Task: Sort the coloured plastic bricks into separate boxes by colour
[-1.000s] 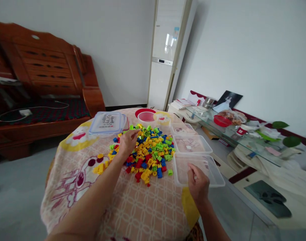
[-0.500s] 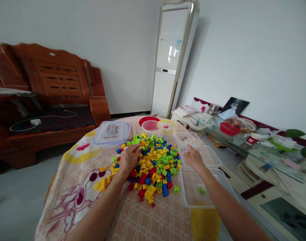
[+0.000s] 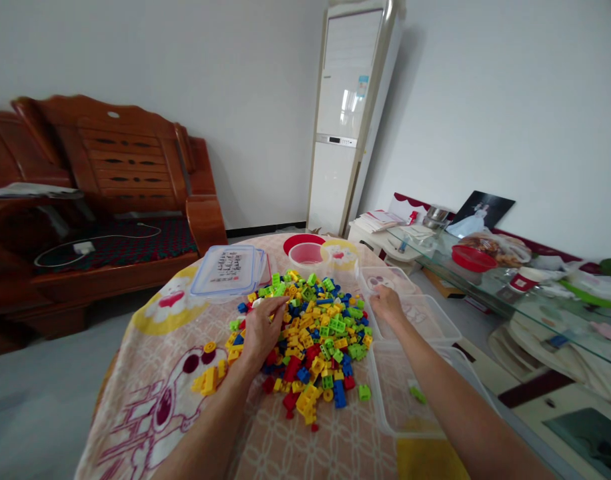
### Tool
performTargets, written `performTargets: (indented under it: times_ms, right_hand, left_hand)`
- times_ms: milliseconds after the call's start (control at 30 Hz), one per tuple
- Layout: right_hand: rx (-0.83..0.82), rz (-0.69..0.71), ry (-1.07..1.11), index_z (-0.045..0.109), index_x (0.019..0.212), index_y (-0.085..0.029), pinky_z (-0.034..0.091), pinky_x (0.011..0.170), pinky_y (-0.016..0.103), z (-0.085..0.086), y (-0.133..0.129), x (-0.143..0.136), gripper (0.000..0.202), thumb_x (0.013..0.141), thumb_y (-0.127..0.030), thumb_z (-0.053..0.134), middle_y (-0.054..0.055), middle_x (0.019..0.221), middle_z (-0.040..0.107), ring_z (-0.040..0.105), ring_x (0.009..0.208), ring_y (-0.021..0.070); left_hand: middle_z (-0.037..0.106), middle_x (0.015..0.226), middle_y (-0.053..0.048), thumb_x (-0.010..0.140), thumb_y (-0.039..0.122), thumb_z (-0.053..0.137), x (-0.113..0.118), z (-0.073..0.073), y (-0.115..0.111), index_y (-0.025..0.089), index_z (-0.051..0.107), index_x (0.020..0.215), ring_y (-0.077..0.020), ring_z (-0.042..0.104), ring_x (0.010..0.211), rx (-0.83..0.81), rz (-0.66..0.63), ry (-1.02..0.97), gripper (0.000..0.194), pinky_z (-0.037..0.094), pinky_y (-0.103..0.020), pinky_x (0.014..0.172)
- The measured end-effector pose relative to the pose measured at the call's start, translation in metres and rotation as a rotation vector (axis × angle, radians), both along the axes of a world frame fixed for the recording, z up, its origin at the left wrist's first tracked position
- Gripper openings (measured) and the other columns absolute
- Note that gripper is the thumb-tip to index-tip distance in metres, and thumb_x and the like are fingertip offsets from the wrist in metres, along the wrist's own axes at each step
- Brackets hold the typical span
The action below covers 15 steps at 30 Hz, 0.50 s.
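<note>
A pile of red, yellow, green and blue plastic bricks (image 3: pixel 315 327) lies on the patterned tablecloth (image 3: pixel 285 447). Over the pile's left side is my left hand (image 3: pixel 263 325), fingers bent towards the bricks; whatever they hold, if anything, is hidden. My right hand (image 3: pixel 386 305) is closed above the clear middle container (image 3: pixel 435 320), right of the pile, and its contents are too small to name. One green brick (image 3: pixel 417 395) lies in the nearer clear container (image 3: pixel 380 400). A few yellow bricks (image 3: pixel 209 381) sit apart, left of my left forearm.
Clear lids with blue rims (image 3: pixel 224 272) lie at the table's back left. A pink bowl (image 3: pixel 306 255) and a red lid stand at the back. To the right is a glass-topped table (image 3: pixel 490 300) with a red basin and a paper cup.
The whole view has shifted slightly, so the table and bricks appear further right. My right hand has moved a little towards the back edge of the middle container. My left hand stays at the pile.
</note>
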State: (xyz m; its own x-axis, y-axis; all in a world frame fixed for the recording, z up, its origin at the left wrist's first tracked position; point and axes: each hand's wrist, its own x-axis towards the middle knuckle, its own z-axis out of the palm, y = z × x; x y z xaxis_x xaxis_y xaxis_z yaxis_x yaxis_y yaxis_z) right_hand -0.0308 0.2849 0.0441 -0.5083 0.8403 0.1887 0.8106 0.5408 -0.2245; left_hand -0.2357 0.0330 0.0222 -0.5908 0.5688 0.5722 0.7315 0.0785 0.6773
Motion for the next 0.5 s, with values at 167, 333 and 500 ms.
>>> performTargets:
  times_ms: [167, 333, 500]
  right_hand:
    - [-0.004, 0.004, 0.047, 0.073, 0.096, -0.016, 0.044, 0.078, 0.024, -0.003, 0.009, 0.0, 0.028, 0.086, -0.015, 0.047, 0.008, 0.087, 0.075, 0.068, 0.089, 0.0189]
    - [0.066, 0.037, 0.065, 0.074, 0.087, -0.014, 0.042, 0.073, 0.024, -0.006, 0.017, -0.004, 0.025, 0.084, -0.013, 0.049, 0.009, 0.086, 0.075, 0.068, 0.088, 0.0199]
    - [0.079, 0.091, 0.079, 0.074, 0.08, -0.016, 0.041, 0.07, 0.024, -0.007, 0.028, -0.007, 0.023, 0.083, -0.012, 0.051, 0.008, 0.082, 0.075, 0.067, 0.081, 0.0185]
  left_hand:
    - [0.074, 0.101, -0.005, 0.09, 0.036, 0.049, 0.002, 0.002, 0.0, 0.024, 0.073, 0.1, -0.022, 0.069, 0.095, -0.001, -0.005, 0.007, 0.029, 0.055, -0.036, 0.088]
    - [0.074, 0.103, -0.006, 0.09, 0.036, 0.05, 0.001, -0.001, 0.001, 0.022, 0.073, 0.101, -0.0214, 0.068, 0.095, 0.01, 0.0, -0.005, 0.029, 0.055, -0.035, 0.088]
    - [0.073, 0.103, -0.006, 0.091, 0.036, 0.05, -0.003, -0.005, 0.002, 0.021, 0.073, 0.102, -0.0204, 0.068, 0.095, 0.024, -0.008, -0.002, 0.03, 0.054, -0.035, 0.089]
